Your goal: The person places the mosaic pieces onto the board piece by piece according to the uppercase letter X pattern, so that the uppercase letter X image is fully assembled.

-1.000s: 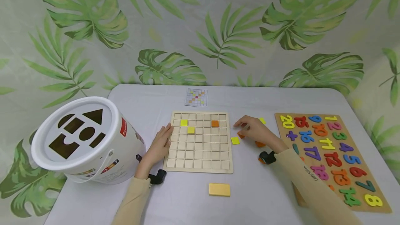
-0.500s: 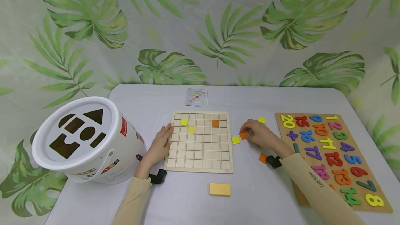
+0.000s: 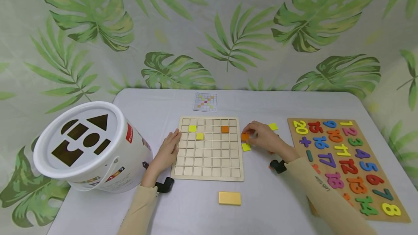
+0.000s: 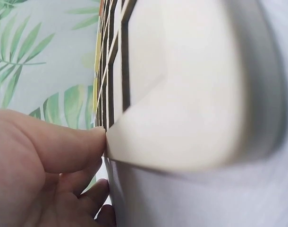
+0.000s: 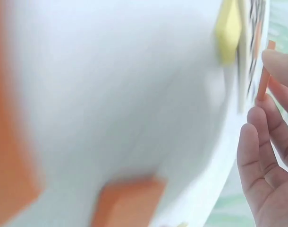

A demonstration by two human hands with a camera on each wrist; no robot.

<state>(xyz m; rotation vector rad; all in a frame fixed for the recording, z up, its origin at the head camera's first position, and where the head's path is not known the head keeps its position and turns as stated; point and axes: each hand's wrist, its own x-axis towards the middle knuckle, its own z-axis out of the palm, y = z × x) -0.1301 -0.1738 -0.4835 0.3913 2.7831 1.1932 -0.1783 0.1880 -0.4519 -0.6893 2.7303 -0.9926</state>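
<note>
My right hand point(image 3: 264, 136) pinches an orange square tile point(image 3: 245, 137) between thumb and fingers, just off the right edge of the wooden grid board point(image 3: 207, 175). In the right wrist view that tile point(image 5: 263, 84) is seen edge-on, raised off the table. A yellow tile point(image 3: 246, 147) lies right below it beside the board. Relaxed fingers of my left hand point(image 3: 166, 151) rest along the board's left edge; the thumb point(image 4: 82, 149) touches the rim in the left wrist view. Set in the grid are two yellow tiles point(image 3: 192, 128) and one orange tile point(image 3: 224, 129).
Behind the board lies a pattern card point(image 3: 205, 102). Another yellow tile point(image 3: 272, 126) and partly hidden orange tiles are around my right hand. A number board point(image 3: 351, 169) lies at right, a white bucket point(image 3: 98, 144) stands at left, and a yellow block point(image 3: 229, 198) sits in front.
My right hand has picked up the orange tile from the table and carried it left toward the board's edge. My left hand has stayed in place.
</note>
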